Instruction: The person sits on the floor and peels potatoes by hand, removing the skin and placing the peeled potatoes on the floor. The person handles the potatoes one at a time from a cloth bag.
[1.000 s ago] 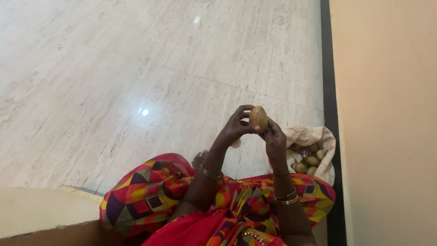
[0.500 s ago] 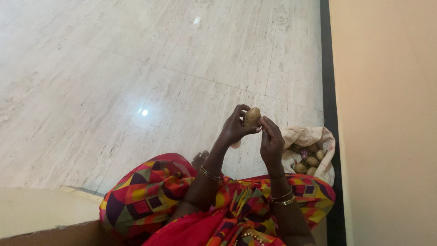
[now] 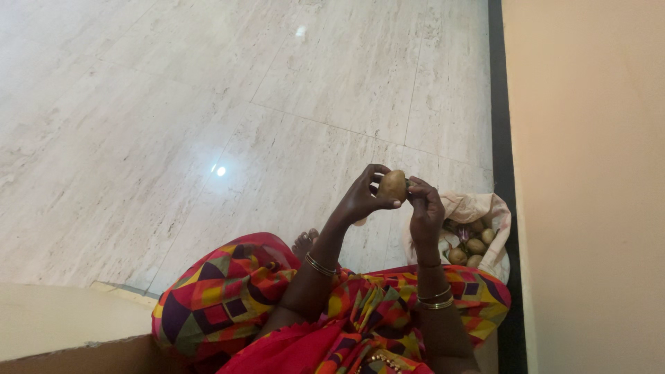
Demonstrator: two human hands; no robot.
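Marble floor [image 3: 208,104] – peach wall [image 3: 589,173] – hands [image 3: 360,197] hold potato [image 3: 392,185].

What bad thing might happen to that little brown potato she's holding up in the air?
The small round brown potato is pinched only by fingertips of the left hand and right hand, above the shiny pale stone floor. It may slip, drop and roll away. It could also miss the open cloth bag of potatoes beside her knee.

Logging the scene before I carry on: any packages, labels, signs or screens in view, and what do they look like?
Bag: the only package, on the floor by the wall, beside the right hand; pale, crumpled, open-topped, holding brownish round vegetables.
No labels, signs or screens show.
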